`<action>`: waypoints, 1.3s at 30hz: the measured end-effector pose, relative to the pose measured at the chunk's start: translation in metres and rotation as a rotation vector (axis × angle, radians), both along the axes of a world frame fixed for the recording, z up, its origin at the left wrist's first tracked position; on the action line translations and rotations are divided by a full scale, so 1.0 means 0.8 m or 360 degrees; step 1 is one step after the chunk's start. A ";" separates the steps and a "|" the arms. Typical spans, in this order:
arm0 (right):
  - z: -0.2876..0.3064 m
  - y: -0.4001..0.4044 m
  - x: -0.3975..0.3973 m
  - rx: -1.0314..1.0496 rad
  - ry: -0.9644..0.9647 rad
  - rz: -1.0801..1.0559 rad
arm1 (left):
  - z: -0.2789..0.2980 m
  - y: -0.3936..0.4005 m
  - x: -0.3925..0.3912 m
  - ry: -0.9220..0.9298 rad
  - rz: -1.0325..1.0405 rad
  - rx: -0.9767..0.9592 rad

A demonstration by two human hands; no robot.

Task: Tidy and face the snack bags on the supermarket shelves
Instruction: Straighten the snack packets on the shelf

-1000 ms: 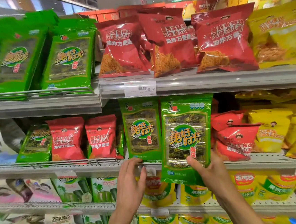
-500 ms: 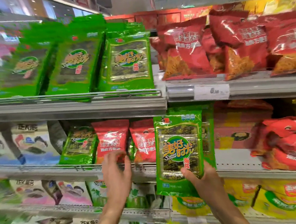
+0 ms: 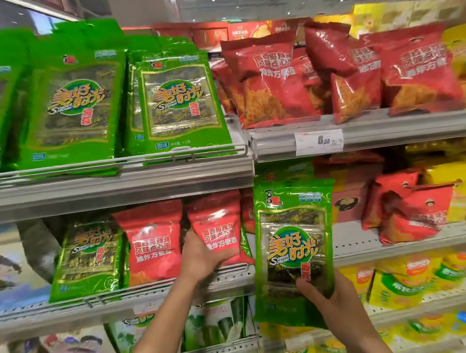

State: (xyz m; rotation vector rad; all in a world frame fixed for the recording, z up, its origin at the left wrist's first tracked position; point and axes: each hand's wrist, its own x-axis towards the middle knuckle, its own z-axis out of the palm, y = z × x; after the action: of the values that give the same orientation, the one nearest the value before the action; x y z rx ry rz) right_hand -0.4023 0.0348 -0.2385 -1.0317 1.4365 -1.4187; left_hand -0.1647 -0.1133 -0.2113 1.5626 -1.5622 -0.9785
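My right hand (image 3: 332, 300) grips the lower part of a green seaweed bag (image 3: 294, 244), holding it upright in front of the middle shelf. My left hand (image 3: 202, 257) holds a red noodle-snack bag (image 3: 217, 229) by its lower left corner on the middle shelf (image 3: 118, 301). Beside it stand another red bag (image 3: 151, 241) and a green seaweed bag (image 3: 89, 258) further left. Green seaweed bags (image 3: 179, 107) stand in rows on the upper left shelf.
Red snack bags (image 3: 344, 71) fill the upper right shelf above a price tag (image 3: 319, 142). Red and yellow bags (image 3: 416, 204) lie jumbled on the middle right shelf. Lower shelves hold green, yellow and pink packs. A wire rail (image 3: 110, 161) fronts the upper left shelf.
The view has swung left. My left hand moved from the shelf edge onto the red bag and took hold of it. My right hand still holds the green seaweed bag.
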 end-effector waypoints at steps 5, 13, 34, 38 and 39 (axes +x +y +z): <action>-0.001 0.009 0.001 0.0035 -0.0035 -0.0004 | 0.004 -0.009 0.000 0.0160 -0.0061 0.0097; 0.002 0.011 0.002 0.0065 -0.0062 -0.0005 | 0.013 -0.004 -0.004 0.0348 0.0097 0.0172; 0.010 -0.030 0.012 0.0092 0.0156 0.0142 | 0.016 0.081 0.052 0.0593 0.0121 0.0204; 0.025 -0.062 0.051 0.0044 0.0524 0.0177 | 0.004 0.108 0.094 0.0559 0.0165 0.0234; 0.030 -0.072 0.060 0.0015 0.0524 0.0191 | 0.001 0.112 0.106 0.0552 0.0173 0.0222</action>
State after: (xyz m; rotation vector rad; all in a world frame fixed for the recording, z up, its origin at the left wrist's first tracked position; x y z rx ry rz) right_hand -0.3541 -0.0227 -0.2143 -1.3703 1.5801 -1.1933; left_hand -0.0801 -0.0237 -0.2106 1.4597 -1.1801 -1.2434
